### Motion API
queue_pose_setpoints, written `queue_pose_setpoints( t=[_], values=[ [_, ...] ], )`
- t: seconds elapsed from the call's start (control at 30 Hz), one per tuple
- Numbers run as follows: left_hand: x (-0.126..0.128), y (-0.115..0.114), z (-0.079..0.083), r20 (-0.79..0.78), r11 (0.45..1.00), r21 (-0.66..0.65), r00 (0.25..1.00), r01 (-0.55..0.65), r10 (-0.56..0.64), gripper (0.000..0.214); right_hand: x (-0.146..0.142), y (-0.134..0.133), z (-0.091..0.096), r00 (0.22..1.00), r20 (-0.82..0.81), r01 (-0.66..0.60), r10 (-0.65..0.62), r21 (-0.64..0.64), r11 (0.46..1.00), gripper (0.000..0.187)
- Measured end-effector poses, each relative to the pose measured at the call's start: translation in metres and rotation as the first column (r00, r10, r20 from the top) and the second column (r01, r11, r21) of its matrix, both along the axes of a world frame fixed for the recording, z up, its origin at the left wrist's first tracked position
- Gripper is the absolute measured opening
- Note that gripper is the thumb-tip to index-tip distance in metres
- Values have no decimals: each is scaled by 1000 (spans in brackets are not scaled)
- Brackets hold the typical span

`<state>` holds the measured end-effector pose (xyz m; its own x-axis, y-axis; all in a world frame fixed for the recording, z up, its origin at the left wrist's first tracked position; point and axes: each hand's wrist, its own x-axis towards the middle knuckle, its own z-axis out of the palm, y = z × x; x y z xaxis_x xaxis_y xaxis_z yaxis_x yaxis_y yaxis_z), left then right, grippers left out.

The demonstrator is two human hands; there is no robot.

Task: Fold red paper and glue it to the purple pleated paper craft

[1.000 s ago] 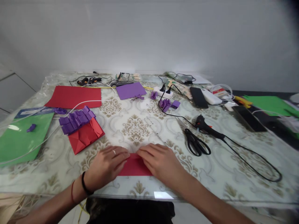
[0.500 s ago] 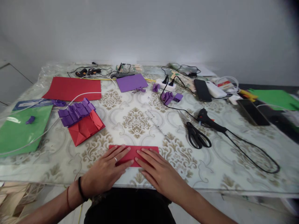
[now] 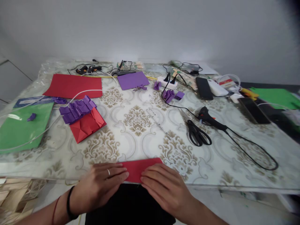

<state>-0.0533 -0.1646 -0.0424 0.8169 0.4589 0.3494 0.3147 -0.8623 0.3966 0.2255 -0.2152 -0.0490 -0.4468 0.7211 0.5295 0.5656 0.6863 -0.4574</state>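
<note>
A folded strip of red paper (image 3: 136,170) lies across the table's front edge, slightly tilted. My left hand (image 3: 100,182), with a ring on one finger, grips the strip's left end, fingers together on top and thumb hidden. Its right end is held by my right hand (image 3: 164,184), the fingers bent over the paper and the thumb out of sight. Only the middle and the far edge of the strip show between my hands. Beyond my left hand rests a creased red paper piece (image 3: 87,126) with pleated purple paper (image 3: 77,109) along its upper side.
Black-handled scissors (image 3: 198,134) and a black glue gun (image 3: 212,120) with a looped cord lie to the right. A clear ruler (image 3: 158,123) is at mid-table. Farther back are red sheet (image 3: 75,86), purple sheet (image 3: 132,80), a power strip (image 3: 167,82) and phones (image 3: 253,111).
Both hands have drawn the red strip toward me to the table's edge. The flat, spread fingers have closed around its ends, and the strip has tilted a little.
</note>
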Motion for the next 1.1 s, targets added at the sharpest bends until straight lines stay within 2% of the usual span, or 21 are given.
queue_pose_setpoints(
  t=[0.1, 0.23, 0.33, 0.6, 0.83, 0.97, 1.1],
  values=[
    [8, 20, 26, 90, 992, -84, 991, -91, 99, 26, 3, 20, 33, 998, -22, 50, -52, -86, 995, 14],
    [19, 44, 56, 146, 989, 12, 979, -147, 143, 22, 11, 49, 72, 994, 81, 77, -72, -51, 996, 15],
    [27, 57, 70, 174, 986, 78, 976, -149, 134, 16, 9, 64, 86, 995, 66, 76, -72, -54, 996, 12],
    [38, 64, 87, 281, 994, 30, 955, -110, 97, 14, -8, 73, 102, 995, -82, 38, -52, -162, 986, 10],
    [35, 64, 92, 256, 997, -5, 964, -80, 78, 19, -4, 75, 109, 989, -145, -3, -35, -249, 968, 18],
    [26, 68, 103, 242, 995, 10, 966, -95, 90, 19, 5, 77, 112, 987, -138, 39, -84, -298, 954, 20],
    [3, 73, 113, 209, 984, -2, 962, -180, 177, 15, 28, 78, 114, 989, -87, 87, -122, -330, 940, 19]
  ],
)
